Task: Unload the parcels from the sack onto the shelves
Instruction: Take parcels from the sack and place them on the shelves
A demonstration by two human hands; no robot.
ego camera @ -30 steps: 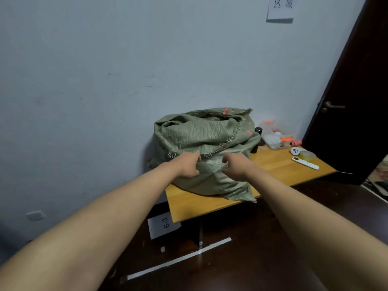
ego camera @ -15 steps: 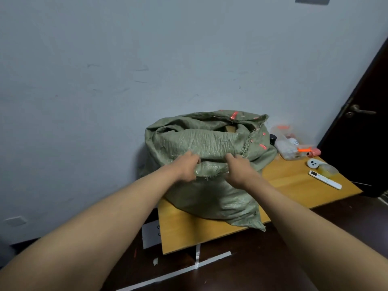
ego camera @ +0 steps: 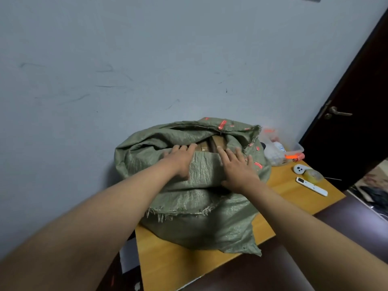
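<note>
Fingers [ego camera: 235,153] of both hands lie spread, pressing the sack's [ego camera: 201,223] folded-down rim.

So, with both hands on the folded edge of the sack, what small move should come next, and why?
Probably reach into the opening and take hold of the top brown parcel. The sack stands on the table, its rim is already folded down, and the left hand and right hand lie open on the fold, fingertips at the mouth, holding nothing yet.
</note>
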